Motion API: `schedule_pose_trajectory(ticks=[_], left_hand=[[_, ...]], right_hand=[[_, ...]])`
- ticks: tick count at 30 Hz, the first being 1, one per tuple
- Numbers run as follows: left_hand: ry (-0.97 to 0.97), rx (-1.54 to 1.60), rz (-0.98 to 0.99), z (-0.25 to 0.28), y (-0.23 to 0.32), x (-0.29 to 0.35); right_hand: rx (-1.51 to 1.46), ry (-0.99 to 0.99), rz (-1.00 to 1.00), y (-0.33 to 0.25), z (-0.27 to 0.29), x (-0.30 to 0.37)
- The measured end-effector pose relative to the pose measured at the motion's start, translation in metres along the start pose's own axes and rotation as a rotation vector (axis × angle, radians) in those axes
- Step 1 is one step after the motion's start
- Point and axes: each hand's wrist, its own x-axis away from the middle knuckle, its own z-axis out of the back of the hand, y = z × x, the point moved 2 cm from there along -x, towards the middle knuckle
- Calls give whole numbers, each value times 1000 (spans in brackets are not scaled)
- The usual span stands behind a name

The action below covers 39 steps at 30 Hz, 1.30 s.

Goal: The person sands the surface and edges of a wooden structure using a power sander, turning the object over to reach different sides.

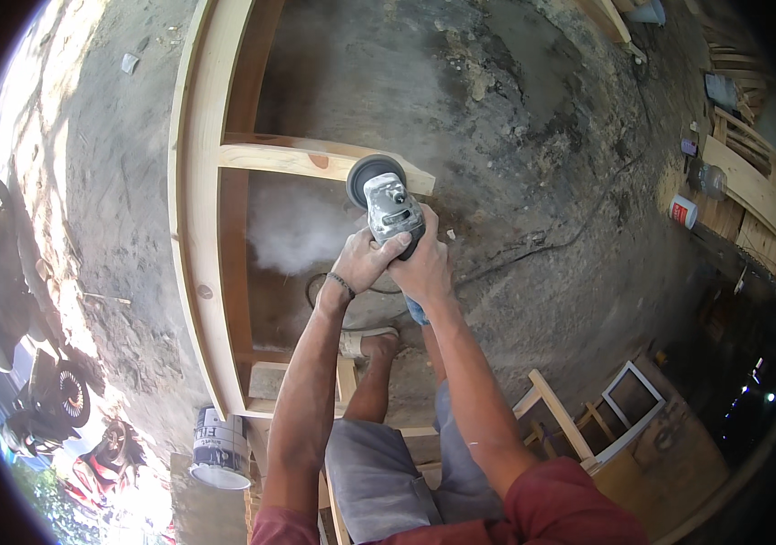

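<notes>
Both my hands are closed around a dust-coated angle grinder (pixel 391 204) with a round dark disc (pixel 371 174) at its far end. My left hand (pixel 362 260) grips its left side, thumb across the near end of the body. Along the right side wraps my right hand (pixel 430 265), its fingers partly hidden. The disc lies over a pale wooden crosspiece (pixel 288 161), close to its right end. That crosspiece joins a long wooden beam (pixel 195 209) on the left. Pale dust (pixel 292 232) hangs in the air below the crosspiece.
A dark cord (pixel 533 252) trails over the rough, dusty floor. A paint bucket (pixel 220 450) stands at the lower left, near motorcycles (pixel 52 400). Wooden frames (pixel 556 418) lie at the lower right. Boards (pixel 751 195) and a white tub (pixel 683 211) sit at the far right.
</notes>
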Motion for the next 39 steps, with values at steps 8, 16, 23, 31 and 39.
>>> schedule_pose_trajectory(ticks=[8,16,23,31,39], left_hand=[[-71,-51,7,-31,6,-14],[-193,-118,54,-59,14,-21],[-223,-205,-11,-52,18,-24],[45,4,39,59,-18,15],[15,57,40,50,-12,14]], right_hand=[[15,71,-36,28,20,4],[-64,120,-155,60,30,12],[-105,113,-270,54,27,19],[-51,-127,-1,-42,-29,-2],[-45,-81,-23,-34,-29,0]])
